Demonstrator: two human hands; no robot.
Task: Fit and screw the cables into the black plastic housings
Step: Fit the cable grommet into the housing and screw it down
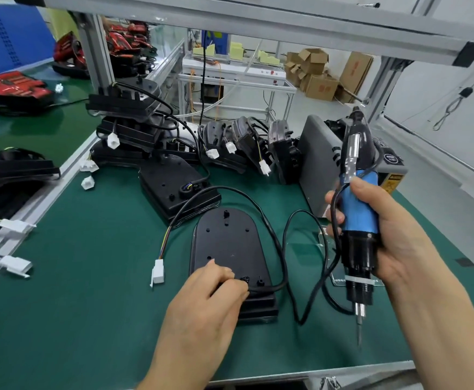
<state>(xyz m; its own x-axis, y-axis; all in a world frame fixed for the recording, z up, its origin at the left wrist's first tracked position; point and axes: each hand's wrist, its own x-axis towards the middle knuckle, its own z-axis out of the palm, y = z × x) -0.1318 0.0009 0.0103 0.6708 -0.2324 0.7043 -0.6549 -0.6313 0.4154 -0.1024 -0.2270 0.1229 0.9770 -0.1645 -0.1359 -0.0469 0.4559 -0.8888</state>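
A flat black plastic housing [226, 243] lies on the green mat in front of me. Its black cable [261, 209] loops from the near end around the back to a white connector [158, 271] on the left. My left hand [210, 299] rests on the housing's near end, fingers curled and pinching the cable where it enters by a small black clamp [245, 279]. My right hand [382, 235] grips a blue and black electric screwdriver [358, 220], held upright to the right of the housing, its bit [359, 334] pointing down above the mat.
A second housing [174, 187] lies behind the first, with a stack of several more [134, 119] and their white plugs at the back. A grey box [320, 164] stands at the right. The screwdriver's cord [309, 277] loops over the mat. Loose connectors [15, 264] lie at the left edge.
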